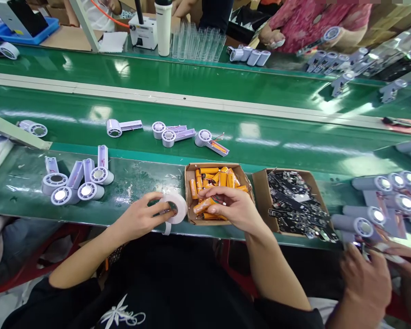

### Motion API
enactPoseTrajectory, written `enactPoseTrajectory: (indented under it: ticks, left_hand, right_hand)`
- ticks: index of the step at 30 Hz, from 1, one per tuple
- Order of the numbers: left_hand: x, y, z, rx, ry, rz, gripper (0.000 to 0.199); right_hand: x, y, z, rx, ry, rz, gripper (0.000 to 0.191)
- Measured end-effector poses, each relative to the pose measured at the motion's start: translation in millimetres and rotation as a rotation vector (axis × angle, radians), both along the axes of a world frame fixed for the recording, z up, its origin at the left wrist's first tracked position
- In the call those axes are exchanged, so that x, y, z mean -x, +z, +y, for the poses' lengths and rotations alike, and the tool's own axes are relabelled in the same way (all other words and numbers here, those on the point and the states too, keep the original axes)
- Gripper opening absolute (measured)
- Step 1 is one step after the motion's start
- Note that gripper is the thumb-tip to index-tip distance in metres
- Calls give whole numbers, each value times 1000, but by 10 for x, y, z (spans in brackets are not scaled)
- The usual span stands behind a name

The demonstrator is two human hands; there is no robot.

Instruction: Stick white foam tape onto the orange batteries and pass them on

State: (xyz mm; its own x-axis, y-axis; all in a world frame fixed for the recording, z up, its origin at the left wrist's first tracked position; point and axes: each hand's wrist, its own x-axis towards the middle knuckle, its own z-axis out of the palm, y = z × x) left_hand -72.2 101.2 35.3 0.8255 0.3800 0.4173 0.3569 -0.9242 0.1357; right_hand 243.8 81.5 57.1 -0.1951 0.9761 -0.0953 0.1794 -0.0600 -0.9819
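Note:
My left hand (139, 218) grips a roll of white tape (181, 209), fingers through its core, and a short loose end hangs below it. My right hand (241, 208) is over a cardboard box (187, 176) of orange cylindrical batteries. Between its thumb and fingers is one orange battery (201, 206), with thin wires near the fingertips. The battery tilts above others in the box, and my fingers cover its right end.
Right of the batteries stands a box (261, 196) of black circuit boards. Several lilac fan housings (77, 180) lie at left, others (168, 136) along the green conveyor (260, 130). At right, a co-worker's hands (366, 274) work beside more housings (366, 183). Other people sit across.

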Motion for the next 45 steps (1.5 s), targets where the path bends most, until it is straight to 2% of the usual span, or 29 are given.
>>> enactPoseTrajectory:
  ticks: [4,8,10,13,16,17,19,21,23,24,26,28,30,32,35,37,38,41,45]
  left_hand:
    - [-130,145,37,-81,-149,74,32]
    - [-235,204,66,-77,-231,133,35]
    - [-256,215,77,-65,-261,164,37]
    - [-261,244,90,-37,-270,208,38]
    - [-262,315,113,-70,-297,227,36]
    - [-266,349,127,-95,-301,234,35]
    - [-287,429,166,-128,-271,226,31]
    - [-333,502,194,-133,-195,187,29]
    - [-409,537,163,-152,-130,124,26]
    - [-452,532,114,-165,-102,75,22]
    - [-520,479,-50,-145,-74,-43,14]
    - [-509,380,-254,-61,-110,-147,13]
    - [-378,246,-405,18,-124,-167,20]
    - [-147,88,-430,78,-16,-85,27]
    - [193,-126,-205,266,203,59,28]
    - [253,-201,77,388,242,44,27]
    - [202,-215,251,407,251,12,27]
    - [-259,-198,881,294,319,-5,33]
    - [-1112,-176,1725,88,545,210,47]
  right_hand:
    - [101,221,13,-126,0,-220,46]
    - [269,179,70,-313,128,-474,50]
    - [311,142,77,-339,200,-570,48]
    - [257,148,51,-277,302,-593,40]
    - [155,136,-2,-126,371,-495,49]
    - [151,101,-26,-71,352,-410,50]
    - [232,-24,-87,5,191,-146,49]
    - [414,-182,-158,-16,-145,157,52]
    - [599,-303,-214,-101,-497,377,59]
    - [650,-331,-225,-125,-581,437,61]
    - [604,-310,-199,-129,-573,485,63]
    - [372,-224,-124,-162,-534,492,56]
    - [66,-142,-50,-291,-656,515,47]
    - [-164,-127,-28,-367,-794,553,43]
    - [-233,-262,-98,-250,-788,554,51]
    - [-159,-394,-155,-184,-723,516,57]
    - [-117,-449,-171,-182,-700,503,59]
    - [-45,-527,-168,-216,-672,492,59]
    - [-61,-514,-150,-218,-666,473,56]
